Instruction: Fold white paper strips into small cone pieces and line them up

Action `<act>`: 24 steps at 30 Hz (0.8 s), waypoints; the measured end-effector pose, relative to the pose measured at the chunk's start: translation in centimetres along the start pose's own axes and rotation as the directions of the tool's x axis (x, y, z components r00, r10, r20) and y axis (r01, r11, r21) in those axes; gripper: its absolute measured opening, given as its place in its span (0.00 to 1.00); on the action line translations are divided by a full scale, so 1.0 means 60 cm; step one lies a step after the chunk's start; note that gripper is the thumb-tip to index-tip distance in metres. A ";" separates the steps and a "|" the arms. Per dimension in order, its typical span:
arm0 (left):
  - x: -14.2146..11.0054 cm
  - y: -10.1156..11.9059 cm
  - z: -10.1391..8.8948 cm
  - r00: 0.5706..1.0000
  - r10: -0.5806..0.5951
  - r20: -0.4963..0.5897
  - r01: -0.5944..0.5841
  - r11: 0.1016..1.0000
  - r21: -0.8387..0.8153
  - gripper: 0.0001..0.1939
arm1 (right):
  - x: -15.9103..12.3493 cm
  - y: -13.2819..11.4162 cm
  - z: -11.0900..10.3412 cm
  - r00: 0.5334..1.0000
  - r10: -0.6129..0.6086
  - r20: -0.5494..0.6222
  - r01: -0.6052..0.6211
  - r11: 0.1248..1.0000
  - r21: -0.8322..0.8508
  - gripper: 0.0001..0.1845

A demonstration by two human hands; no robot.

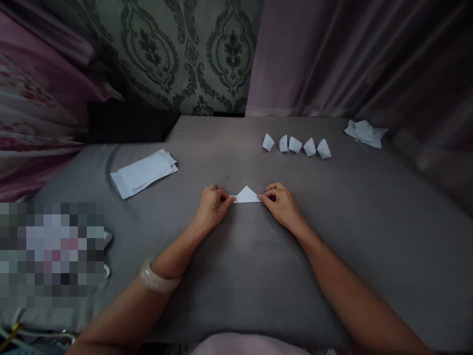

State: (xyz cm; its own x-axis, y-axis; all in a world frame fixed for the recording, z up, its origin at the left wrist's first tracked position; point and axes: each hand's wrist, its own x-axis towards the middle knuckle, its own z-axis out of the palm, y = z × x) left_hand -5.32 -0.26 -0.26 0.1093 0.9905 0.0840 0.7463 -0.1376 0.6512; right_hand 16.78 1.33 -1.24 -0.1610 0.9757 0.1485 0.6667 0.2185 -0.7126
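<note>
A small sheet of white paper, folded to a triangle with its peak pointing away from me, is held level between my two hands. My left hand pinches its left corner between thumb and fingers. The right corner is gripped the same way by my right hand. Both hands are closed, low over the grey cloth. Beyond them to the right stand several folded white paper pieces in a row.
Flat white paper strips lie stacked at the left. Crumpled white paper sits at the far right. A dark cloth lies at the back left on the grey-covered surface. Cables run along the lower left corner.
</note>
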 end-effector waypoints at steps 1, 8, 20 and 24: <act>0.000 -0.001 0.001 1.000 0.009 0.000 -0.009 1.000 -0.001 0.10 | 0.000 0.001 0.001 1.000 -0.003 -0.002 0.003 1.000 0.001 0.12; -0.009 -0.003 0.005 0.996 0.090 -0.023 -0.087 0.991 0.102 0.09 | -0.002 0.006 0.001 0.999 -0.046 -0.002 0.046 0.998 -0.042 0.11; -0.013 0.051 0.012 0.815 0.452 0.363 -0.576 0.700 0.421 0.13 | -0.039 -0.046 0.008 0.937 -0.336 0.097 0.350 0.907 -0.233 0.21; -0.027 0.054 0.011 0.832 0.401 0.384 -0.545 0.723 0.424 0.11 | -0.068 -0.068 0.028 0.925 -0.343 0.163 0.376 0.889 -0.260 0.24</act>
State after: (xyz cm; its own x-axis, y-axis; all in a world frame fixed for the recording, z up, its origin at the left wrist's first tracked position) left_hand -2.65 -2.29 1.21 0.6425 0.7652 0.0415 0.7588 -0.6428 0.1050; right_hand 13.50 -3.54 -0.10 -0.4963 0.8250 0.2701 0.7218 0.5651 -0.3997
